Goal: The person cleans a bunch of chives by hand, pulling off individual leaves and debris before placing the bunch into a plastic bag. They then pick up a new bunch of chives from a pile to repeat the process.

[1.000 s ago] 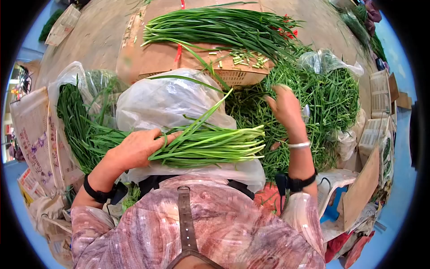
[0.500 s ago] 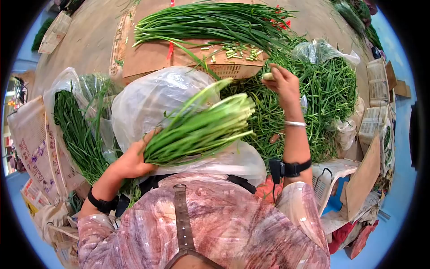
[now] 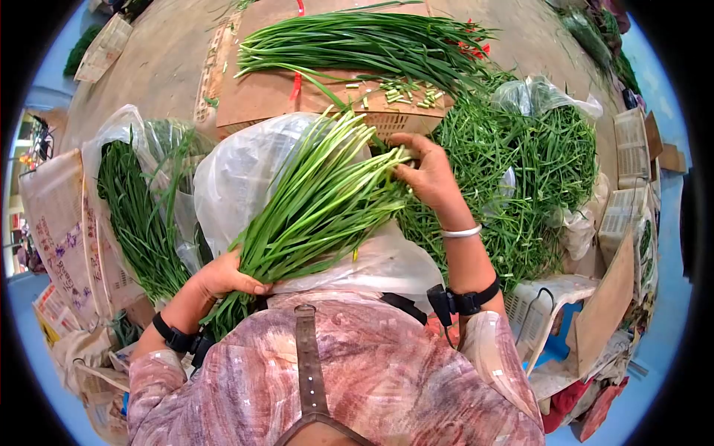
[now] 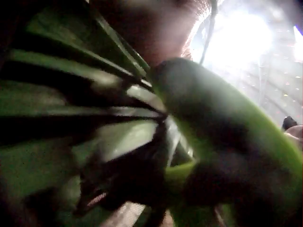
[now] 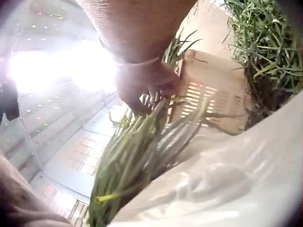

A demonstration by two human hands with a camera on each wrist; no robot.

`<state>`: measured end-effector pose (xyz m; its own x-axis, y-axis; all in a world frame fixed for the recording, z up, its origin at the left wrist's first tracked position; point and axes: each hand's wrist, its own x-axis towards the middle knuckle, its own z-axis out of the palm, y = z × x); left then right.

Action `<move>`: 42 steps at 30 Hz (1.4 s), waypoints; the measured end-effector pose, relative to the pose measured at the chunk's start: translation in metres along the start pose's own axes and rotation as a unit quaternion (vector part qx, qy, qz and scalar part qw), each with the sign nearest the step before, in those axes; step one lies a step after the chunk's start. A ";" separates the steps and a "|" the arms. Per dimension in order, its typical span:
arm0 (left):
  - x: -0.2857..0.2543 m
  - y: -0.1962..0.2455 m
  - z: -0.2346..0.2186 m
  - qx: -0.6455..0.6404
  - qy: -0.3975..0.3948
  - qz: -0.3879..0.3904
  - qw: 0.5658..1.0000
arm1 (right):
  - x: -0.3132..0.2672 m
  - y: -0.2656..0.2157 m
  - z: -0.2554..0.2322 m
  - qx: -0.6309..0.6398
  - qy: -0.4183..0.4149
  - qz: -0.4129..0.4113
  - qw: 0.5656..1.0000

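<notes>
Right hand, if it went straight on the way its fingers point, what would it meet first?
The pale stem ends of the green bunch. The right hand's curled fingers already seem to be on them, though exact depth is unclear.

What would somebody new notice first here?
First, the big bunch of green stalks held across the middle, its pale ends by the right hand. Then the huge leafy heap on the right, and another long green bunch on the cardboard at the top.

There are two hands (image 3: 430, 177), two black wristbands (image 3: 477, 299), one bracelet (image 3: 462, 233) and one held leafy bunch (image 3: 316, 201).
</notes>
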<state>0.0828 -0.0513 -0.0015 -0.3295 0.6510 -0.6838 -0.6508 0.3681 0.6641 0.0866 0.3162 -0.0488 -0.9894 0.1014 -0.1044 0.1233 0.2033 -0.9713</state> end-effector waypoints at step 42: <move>0.030 0.008 0.015 -0.173 -0.004 -0.003 0.985 | 0.023 -0.017 -0.002 -0.188 0.055 -0.013 0.981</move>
<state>0.0784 -0.0189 -0.0118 -0.3197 0.6552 -0.6845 -0.8476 0.1252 0.5157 0.0620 0.3175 -0.0344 -0.9807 0.1920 -0.0368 0.1385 0.5491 -0.8242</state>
